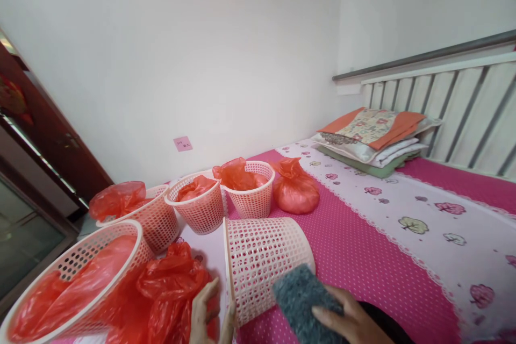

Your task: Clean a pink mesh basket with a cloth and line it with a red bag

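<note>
A white perforated plastic basket [266,263] lies on its side on the bed, its opening turned left. My left hand [207,314] is at the lower part of its rim, thumb against the edge and fingers curled in front of the opening. My right hand [350,314] is closed around a fuzzy blue-grey sponge [304,301], whose upper corner meets the basket's side near its base. Just left of my left hand lies a crumpled red plastic bag [173,285]. The bottom of the basket's rim is partly hidden by my left hand.
Several upright baskets [201,215] with red bags inside stand along the left and back. A tied red bag [296,188] sits behind the lying basket. Folded bedding [374,134] is stacked by the white radiator [455,107]. A pink note [183,143] is on the wall.
</note>
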Motion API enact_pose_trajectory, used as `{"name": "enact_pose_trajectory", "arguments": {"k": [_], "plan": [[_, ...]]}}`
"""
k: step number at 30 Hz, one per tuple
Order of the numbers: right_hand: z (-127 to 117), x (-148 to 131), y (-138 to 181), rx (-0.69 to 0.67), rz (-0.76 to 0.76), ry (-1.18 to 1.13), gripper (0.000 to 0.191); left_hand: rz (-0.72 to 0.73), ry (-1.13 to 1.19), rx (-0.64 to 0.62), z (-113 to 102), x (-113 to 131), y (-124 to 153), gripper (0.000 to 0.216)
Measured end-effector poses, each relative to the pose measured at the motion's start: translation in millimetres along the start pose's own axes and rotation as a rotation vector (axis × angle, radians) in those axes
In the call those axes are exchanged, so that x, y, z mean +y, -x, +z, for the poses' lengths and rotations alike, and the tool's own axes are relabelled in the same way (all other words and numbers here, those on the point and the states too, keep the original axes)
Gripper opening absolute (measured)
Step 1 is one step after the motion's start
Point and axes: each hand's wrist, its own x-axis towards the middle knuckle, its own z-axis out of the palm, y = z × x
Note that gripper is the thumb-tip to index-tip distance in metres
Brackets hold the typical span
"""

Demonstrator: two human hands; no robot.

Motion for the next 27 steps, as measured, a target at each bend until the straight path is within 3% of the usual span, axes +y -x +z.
{"name": "enact_pose_trajectory", "arguments": {"k": [2, 5, 10, 13, 17, 21, 27], "plan": [[-15, -5, -11, 0.130, -0.008, -0.067, 0.056, -0.118, 0.046, -0.053, 3, 0, -10, 0.068], [-34, -15, -32, 0.247, -0.011, -0.107, 0.059, -0.329, 0.185, -0.251, 16, 3, -20, 0.076], [-47, -16, -80, 0.549, -0.210, 0.439, 0.043, -0.460, 0.272, -0.424, 38, -9, -19, 0.058], [-35, -13, -104, 0.542, -0.251, 0.719, 0.037, -0.465, 0.269, -0.455, 43, -27, -10, 0.056], [-3, -11, -118, 0.449, -0.210, 0.897, 0.033, -0.452, 0.307, -0.386, 45, -41, 2, 0.057], [17, -7, -121, 0.404, -0.210, 0.910, 0.044, -0.521, 0.382, -0.366, 48, -34, 6, 0.054], [21, -8, -122, 0.387, -0.222, 0.855, 0.051, -0.556, 0.431, -0.382, 46, -12, 5, 0.045]]}}
